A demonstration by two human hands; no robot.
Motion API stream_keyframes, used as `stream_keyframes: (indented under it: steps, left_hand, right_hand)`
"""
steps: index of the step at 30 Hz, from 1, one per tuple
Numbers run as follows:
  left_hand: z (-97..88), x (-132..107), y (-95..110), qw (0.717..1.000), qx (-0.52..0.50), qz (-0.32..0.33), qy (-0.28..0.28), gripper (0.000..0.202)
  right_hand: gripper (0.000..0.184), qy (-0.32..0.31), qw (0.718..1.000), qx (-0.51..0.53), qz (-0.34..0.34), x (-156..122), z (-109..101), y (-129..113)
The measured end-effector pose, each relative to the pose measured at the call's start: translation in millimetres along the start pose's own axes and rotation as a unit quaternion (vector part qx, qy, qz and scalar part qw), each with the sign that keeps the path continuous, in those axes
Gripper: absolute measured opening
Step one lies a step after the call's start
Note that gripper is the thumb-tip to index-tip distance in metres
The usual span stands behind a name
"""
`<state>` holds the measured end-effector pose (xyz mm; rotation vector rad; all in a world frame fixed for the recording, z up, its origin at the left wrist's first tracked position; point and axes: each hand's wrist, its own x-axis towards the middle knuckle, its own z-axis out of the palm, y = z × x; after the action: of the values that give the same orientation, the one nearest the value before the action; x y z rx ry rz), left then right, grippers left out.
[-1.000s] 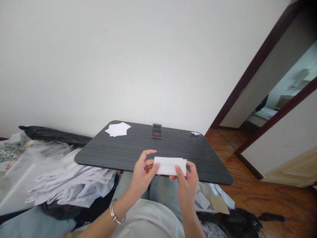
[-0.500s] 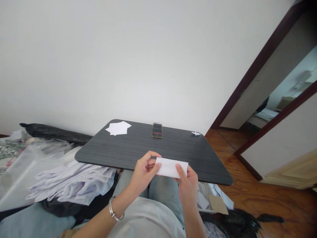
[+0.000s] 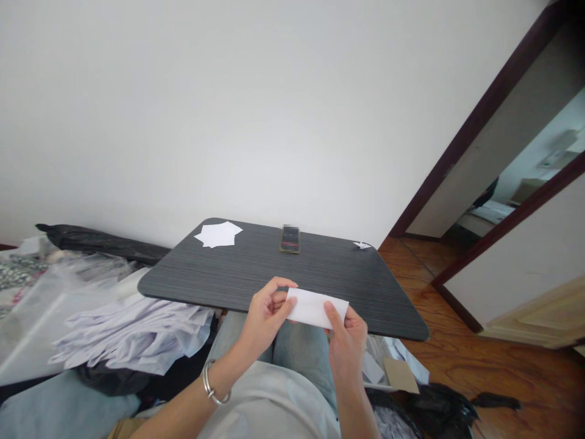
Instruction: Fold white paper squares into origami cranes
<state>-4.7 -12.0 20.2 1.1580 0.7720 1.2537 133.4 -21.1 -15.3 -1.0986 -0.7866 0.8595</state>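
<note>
Both hands hold a folded white paper (image 3: 311, 306) just above the near edge of a dark grey table (image 3: 237, 274). My left hand (image 3: 267, 317), with a metal bracelet on its wrist, pinches the paper's left end between thumb and fingers. My right hand (image 3: 347, 335) grips the right end, thumb pressed on the front of the paper. A stack of white paper sheets (image 3: 218, 234) lies at the table's far left. A phone (image 3: 289, 238) rests at the far middle. A small folded paper figure (image 3: 361, 245) sits at the far right corner.
A pile of crumpled white papers (image 3: 132, 332) and clear plastic lie left of the table, with a black bag (image 3: 91, 241) by the wall. Paper scraps and a cardboard piece (image 3: 400, 373) lie on the wood floor at right. An open doorway (image 3: 516, 183) stands at right.
The paper now looks narrower and slightly tilted, and both hands have shifted a little along it. The view has shifted a little.
</note>
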Motion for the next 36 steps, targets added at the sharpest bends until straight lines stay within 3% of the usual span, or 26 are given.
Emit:
stream_keyframes:
  steps: [7, 16, 26, 32, 36]
  left_hand:
    - [-2.0, 0.9, -2.4, 1.000, 0.007, -0.005, -0.001, 0.030]
    - [-11.1, 4.6, -5.2, 0.995, 0.093, 0.026, 0.003, 0.025]
    - [-15.1, 4.6, -9.5, 0.993, 0.108, 0.053, 0.014, 0.034]
    - [-21.0, 7.9, -6.2, 0.989, 0.143, 0.033, 0.002, 0.037]
    - [-21.7, 8.5, -1.2, 0.976, 0.210, 0.045, -0.024, 0.034]
  right_hand:
    - [0.032, -0.007, 1.000, -0.028, -0.008, -0.6, 1.0, -2.1]
    - [0.030, -0.082, 0.997, 0.002, 0.000, 11.0, -9.7, -3.7]
    - [0.034, -0.082, 0.993, -0.057, -0.059, 12.2, -15.4, 0.7]
    - [0.031, -0.142, 0.988, -0.065, -0.019, 17.3, -17.1, 2.6]
    - [0.023, -0.213, 0.967, -0.139, -0.027, 23.7, -23.1, -4.0]
